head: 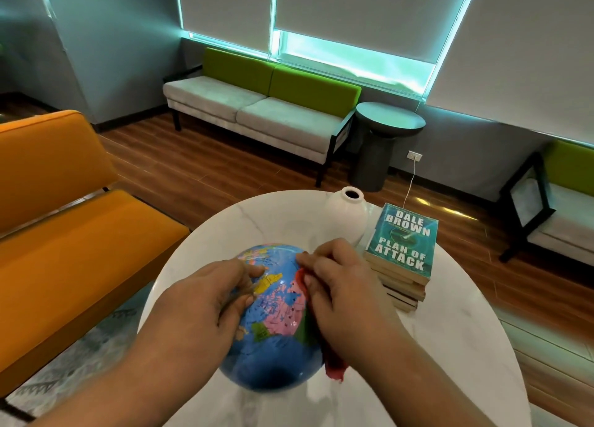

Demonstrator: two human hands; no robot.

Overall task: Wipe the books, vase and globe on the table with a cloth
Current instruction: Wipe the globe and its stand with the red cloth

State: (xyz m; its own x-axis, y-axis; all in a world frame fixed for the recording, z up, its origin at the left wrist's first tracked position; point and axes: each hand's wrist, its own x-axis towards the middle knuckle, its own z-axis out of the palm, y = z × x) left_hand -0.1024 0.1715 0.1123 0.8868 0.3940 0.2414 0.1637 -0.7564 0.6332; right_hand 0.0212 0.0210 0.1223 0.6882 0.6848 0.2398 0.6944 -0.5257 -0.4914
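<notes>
Our left hand point(205, 301) gripped the globe point(276, 330), seemingly light and slippery; our right hand point(340, 295) held the soft cloth point(334, 367) against it.

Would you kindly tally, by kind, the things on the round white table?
Globe: 1
Vase: 1
Red cloth: 1
Stack of books: 1 (the number of books in it is unclear)
Total: 4
</notes>
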